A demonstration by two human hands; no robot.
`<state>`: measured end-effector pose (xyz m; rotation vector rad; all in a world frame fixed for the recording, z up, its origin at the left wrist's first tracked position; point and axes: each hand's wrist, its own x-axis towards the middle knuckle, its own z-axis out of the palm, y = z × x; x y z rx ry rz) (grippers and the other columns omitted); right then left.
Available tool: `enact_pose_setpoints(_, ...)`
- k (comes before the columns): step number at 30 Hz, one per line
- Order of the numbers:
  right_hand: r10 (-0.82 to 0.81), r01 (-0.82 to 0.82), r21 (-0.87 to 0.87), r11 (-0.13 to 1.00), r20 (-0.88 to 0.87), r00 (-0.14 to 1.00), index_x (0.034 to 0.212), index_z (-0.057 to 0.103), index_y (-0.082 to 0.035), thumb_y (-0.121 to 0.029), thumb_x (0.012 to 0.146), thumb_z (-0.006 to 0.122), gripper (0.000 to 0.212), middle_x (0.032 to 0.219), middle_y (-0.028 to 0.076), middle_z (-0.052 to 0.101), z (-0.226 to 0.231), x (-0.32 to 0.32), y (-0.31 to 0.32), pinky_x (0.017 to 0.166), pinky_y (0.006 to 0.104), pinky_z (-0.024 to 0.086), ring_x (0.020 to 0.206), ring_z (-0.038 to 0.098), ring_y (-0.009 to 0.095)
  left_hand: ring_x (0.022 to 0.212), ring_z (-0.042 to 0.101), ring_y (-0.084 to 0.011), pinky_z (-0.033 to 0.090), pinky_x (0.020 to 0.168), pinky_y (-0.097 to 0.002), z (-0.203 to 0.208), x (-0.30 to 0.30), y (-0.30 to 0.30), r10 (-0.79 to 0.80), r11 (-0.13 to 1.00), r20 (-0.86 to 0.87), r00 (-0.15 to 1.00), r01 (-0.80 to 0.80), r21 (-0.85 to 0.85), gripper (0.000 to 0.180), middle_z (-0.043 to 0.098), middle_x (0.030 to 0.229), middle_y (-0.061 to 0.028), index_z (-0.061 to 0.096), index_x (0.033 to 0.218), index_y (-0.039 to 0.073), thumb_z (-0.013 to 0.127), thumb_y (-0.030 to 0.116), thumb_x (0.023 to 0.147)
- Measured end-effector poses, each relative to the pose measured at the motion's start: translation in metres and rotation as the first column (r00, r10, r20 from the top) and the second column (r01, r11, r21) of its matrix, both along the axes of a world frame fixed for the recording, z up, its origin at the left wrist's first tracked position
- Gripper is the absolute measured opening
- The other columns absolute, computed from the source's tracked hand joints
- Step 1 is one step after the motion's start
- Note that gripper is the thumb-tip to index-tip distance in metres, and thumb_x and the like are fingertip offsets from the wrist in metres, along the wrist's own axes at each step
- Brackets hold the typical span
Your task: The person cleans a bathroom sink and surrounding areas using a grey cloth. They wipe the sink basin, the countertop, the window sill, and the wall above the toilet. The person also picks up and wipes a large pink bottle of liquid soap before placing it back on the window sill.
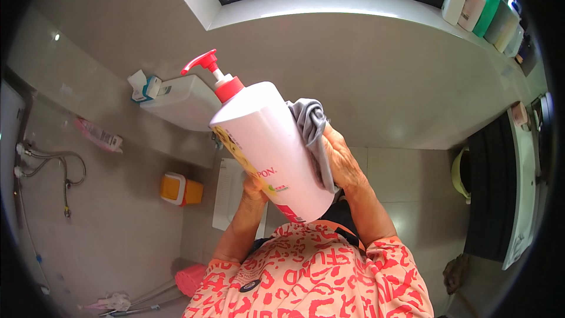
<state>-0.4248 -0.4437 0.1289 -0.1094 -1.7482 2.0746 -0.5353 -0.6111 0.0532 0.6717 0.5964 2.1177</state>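
A large white pump bottle (273,141) with a red pump head and collar is held up in front of my chest, tilted with its top to the upper left. My left hand (254,189) grips its lower left side; most of those fingers are hidden behind the bottle. Against the right side of the bottle, my right hand (339,156) presses a bunched grey cloth (315,129). The cloth lies between that palm and the bottle wall, and its fingers are partly covered.
Behind the bottle stands a white toilet cistern (182,103) with a tissue box (146,88) on it. An orange and white bin (181,189) is at left. Several bottles (474,3) line the windowsill. A dark cabinet (491,191) with a white top stands at right.
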Motion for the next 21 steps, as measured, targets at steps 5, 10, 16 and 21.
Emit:
enact_pose_setpoints(5, -0.019, 0.056, 0.245, 0.968, -0.151, 0.988, 0.122, 0.055, 0.001, -0.026, 0.09, 0.049, 0.042, 0.121, 0.018, 0.058, -0.035, -0.009, 0.013, 0.096, 0.037, 0.041, 0.108, 0.055, 0.032, 0.112, 0.057, -0.0248, 0.049, 0.094, -0.0395, -0.006, -0.003, 0.0, -0.021, 0.999, -0.001, 1.0, 0.021, 0.029, 0.094, 0.056, 0.125, -0.0106, 0.04, 0.135, 0.003, 0.089, 0.027, 0.058)
enact_pose_setpoints(10, -0.008, 0.088, 0.467, 0.88, -0.169, 0.986, 0.121, 0.056, 0.002, -0.024, 0.089, 0.052, 0.041, 0.115, 0.017, 0.061, -0.057, 0.001, 0.012, 0.091, 0.0366, 0.045, 0.098, 0.059, 0.032, 0.111, 0.058, -0.0243, 0.05, 0.092, -0.0392, -0.008, 0.0, 0.001, 0.069, 0.991, 0.061, 0.996, -0.061, -0.119, 0.093, 0.056, 0.124, -0.0106, 0.04, 0.135, 0.003, 0.088, 0.028, 0.058)
enact_pose_setpoints(16, -0.129, 0.055, 0.376, 0.925, 0.175, 0.976, 0.112, 0.058, -0.002, -0.02, 0.089, 0.056, 0.03, 0.098, 0.013, 0.064, -0.09, 0.02, 0.015, 0.081, 0.0333, 0.047, 0.085, 0.06, 0.024, 0.108, 0.06, -0.0252, 0.052, 0.091, -0.0392, -0.001, -0.009, 0.006, 0.107, 0.974, 0.05, 0.993, -0.094, -0.208, 0.086, 0.058, 0.121, -0.0116, 0.042, 0.131, 0.001, 0.083, 0.019, 0.057)
enact_pose_setpoints(21, -0.579, 0.575, 0.134, 0.807, -0.013, 0.815, 0.112, 0.061, -0.002, -0.005, 0.086, 0.061, 0.025, 0.092, 0.005, 0.06, -0.008, 0.019, 0.027, 0.074, 0.0251, 0.047, 0.082, 0.057, 0.012, 0.103, 0.062, -0.0232, 0.051, 0.091, -0.0378, 0.0, -0.009, 0.017, 0.037, 0.969, -0.148, 0.988, -0.071, -0.235, 0.082, 0.061, 0.114, -0.0105, 0.044, 0.129, -0.001, 0.08, 0.011, 0.056)
